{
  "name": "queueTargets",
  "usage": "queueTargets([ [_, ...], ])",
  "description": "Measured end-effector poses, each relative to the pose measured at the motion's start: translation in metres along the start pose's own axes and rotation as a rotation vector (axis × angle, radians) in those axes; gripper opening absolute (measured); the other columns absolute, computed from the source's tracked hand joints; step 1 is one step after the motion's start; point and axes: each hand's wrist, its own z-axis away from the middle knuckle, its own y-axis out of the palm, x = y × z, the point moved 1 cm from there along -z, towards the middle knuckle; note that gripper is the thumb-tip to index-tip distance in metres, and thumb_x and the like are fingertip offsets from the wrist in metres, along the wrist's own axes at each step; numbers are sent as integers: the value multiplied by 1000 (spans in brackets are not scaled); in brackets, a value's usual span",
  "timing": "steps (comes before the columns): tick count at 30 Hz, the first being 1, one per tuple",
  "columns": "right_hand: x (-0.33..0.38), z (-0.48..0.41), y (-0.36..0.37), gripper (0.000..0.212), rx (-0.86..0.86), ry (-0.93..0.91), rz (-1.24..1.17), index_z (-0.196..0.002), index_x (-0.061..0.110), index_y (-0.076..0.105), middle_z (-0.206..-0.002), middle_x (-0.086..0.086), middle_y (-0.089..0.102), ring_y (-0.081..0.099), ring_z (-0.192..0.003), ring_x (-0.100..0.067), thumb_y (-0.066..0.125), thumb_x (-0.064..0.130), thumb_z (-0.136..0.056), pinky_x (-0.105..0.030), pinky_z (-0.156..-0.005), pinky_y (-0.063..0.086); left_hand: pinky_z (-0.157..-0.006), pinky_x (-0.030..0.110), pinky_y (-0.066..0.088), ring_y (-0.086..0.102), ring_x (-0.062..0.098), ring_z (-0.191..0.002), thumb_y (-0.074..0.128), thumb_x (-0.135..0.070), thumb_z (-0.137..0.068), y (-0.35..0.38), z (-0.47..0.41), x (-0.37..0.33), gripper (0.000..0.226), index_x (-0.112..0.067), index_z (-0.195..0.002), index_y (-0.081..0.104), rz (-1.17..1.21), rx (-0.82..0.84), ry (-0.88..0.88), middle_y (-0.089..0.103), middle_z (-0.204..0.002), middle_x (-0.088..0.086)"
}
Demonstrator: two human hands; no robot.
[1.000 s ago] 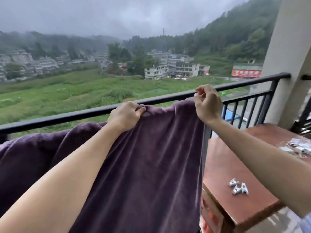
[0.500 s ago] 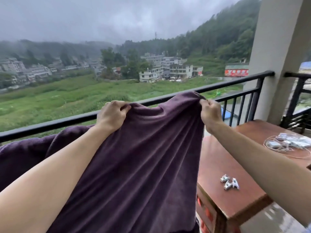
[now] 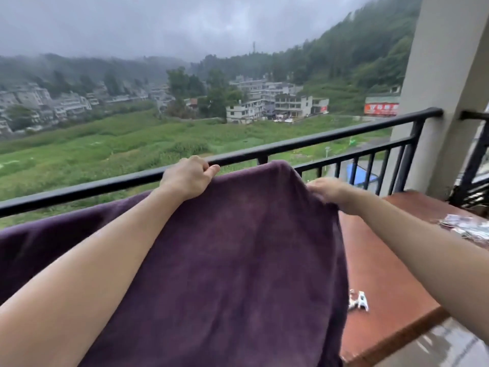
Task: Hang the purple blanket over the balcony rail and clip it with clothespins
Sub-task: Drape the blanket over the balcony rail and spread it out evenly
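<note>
Purple blanket (image 3: 238, 260), black rail (image 3: 330, 140)

Purple blanket (image 3: 238, 260): lower part cut off by bottom edge.
Clothespins (image 3: 358, 304): partly hidden behind blanket; count unclear.
Right hand (image 3: 330, 192): blurred; fingertips buried in cloth.

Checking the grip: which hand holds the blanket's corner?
The right hand, pinching the blanket at its corner; the left hand grips along the top edge.

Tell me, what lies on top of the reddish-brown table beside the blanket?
On the reddish-brown table lie white clothespins near the purple blanket, and a blurry pile of pale items at the far right. The blanket covers the table's left edge, so anything there is hidden.
</note>
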Motion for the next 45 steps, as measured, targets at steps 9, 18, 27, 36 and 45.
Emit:
queueTargets([
  [9,28,1,-4,9,182,41,-320,-87,26,66,-84,7,63,58,-79,-13,68,34,-84,-30,-68,45,-70,36,46,60,18,-73,41,-75,-83,-10,17,13,56,-26,-66,64,37,66,32,61,-67,-6],
  [18,28,6,43,28,-160,-115,269,-96,19,69,-93,-5,70,68,-89,-26,75,39,-77,-31,-72,54,-72,36,42,62,28,-91,54,-64,-82,2,61,40,45,-24,-103,61,-337,-327,161,66,-98,0],
  [27,100,94,76,36,-240,-132,959,-94,19,64,-106,-8,67,64,-99,-30,61,53,-81,-33,-72,44,-93,44,40,56,31,-107,62,-34,-89,-28,127,107,32,-15,-114,64,-83,-448,157,63,-110,8],
  [36,242,188,256,34,-223,-568,728,-106,30,68,-106,4,72,65,-102,-25,59,54,-82,-35,-84,47,-83,41,47,60,31,-97,61,-28,-88,-106,292,289,21,-14,-103,68,-135,-378,-248,64,-101,7],
  [45,388,217,382,37,-169,-899,537,-119,25,64,-113,6,70,64,-106,-22,61,45,-88,-36,-85,50,-86,39,46,59,29,-103,61,-30,-88,-185,413,436,21,-18,-105,67,-206,-365,-602,62,-109,7],
])
